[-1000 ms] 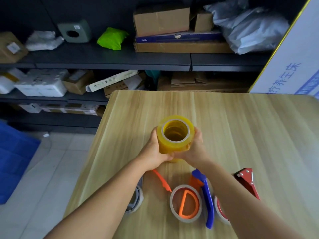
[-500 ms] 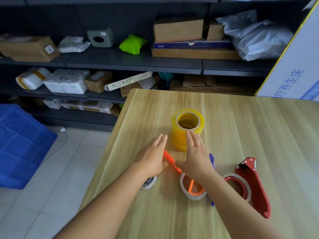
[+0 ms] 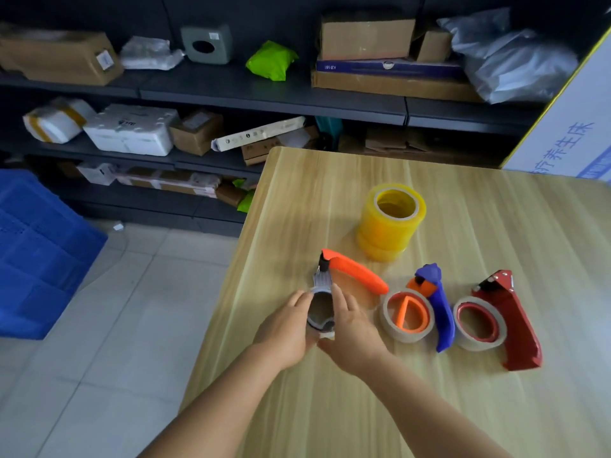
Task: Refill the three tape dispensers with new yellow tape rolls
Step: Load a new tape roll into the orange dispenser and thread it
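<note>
A stack of yellow tape rolls (image 3: 390,223) stands upright on the wooden table (image 3: 496,226). In front of it lie three tape dispensers in a row. The left one has an orange handle (image 3: 355,271) and a grey spool (image 3: 320,312); my left hand (image 3: 287,327) and my right hand (image 3: 352,332) grip that spool from both sides. The middle dispenser is blue (image 3: 439,309) with an orange hub inside a nearly spent roll (image 3: 407,315). The right dispenser is red (image 3: 509,320), also with a thin roll on it.
The table's left edge (image 3: 228,282) runs close to my left hand, with tiled floor and a blue crate (image 3: 36,256) beyond. Dark shelves (image 3: 264,90) with cartons and parcels stand behind the table. A white carton (image 3: 575,127) leans at the far right.
Both hands let go of the yellow stack, which now stands on the table, and pulled back to close on the left dispenser's spool. The camera view shifted left.
</note>
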`<state>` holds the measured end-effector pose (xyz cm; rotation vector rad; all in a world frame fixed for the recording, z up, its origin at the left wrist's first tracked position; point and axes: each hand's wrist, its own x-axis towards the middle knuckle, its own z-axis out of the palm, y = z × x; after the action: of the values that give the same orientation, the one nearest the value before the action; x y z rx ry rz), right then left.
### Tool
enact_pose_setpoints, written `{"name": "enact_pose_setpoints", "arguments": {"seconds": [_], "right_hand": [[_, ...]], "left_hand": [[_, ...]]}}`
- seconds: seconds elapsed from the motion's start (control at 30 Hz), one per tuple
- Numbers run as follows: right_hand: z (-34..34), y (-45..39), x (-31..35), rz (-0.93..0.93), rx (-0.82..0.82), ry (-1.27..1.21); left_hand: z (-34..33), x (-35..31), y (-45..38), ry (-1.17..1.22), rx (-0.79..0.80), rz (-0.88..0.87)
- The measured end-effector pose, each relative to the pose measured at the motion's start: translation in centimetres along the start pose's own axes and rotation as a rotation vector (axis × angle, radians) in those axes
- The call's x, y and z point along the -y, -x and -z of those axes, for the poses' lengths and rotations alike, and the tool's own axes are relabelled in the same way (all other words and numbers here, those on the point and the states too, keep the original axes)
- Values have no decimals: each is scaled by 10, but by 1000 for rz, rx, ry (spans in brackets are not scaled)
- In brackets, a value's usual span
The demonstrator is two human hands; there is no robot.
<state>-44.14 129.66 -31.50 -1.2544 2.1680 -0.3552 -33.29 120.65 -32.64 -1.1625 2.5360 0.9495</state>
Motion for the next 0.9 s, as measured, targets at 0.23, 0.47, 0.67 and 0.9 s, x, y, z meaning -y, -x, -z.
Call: {"name": "enact_pose_setpoints", "arguments": {"seconds": [0.23, 0.47, 0.67, 0.9], "right_hand": [[-5, 11, -12, -68, 11, 68], [-6, 10, -13, 5, 22, 98], [-10, 10, -14, 22, -29, 26], [-3, 14, -14, -15, -58, -161]], "left_hand": [[-12, -10, 2, 26, 35, 23], [-10, -19, -3, 113, -165, 104], [-3, -18, -8, 148, -224, 153], [-7, -21, -8, 267, -192, 171]]}}
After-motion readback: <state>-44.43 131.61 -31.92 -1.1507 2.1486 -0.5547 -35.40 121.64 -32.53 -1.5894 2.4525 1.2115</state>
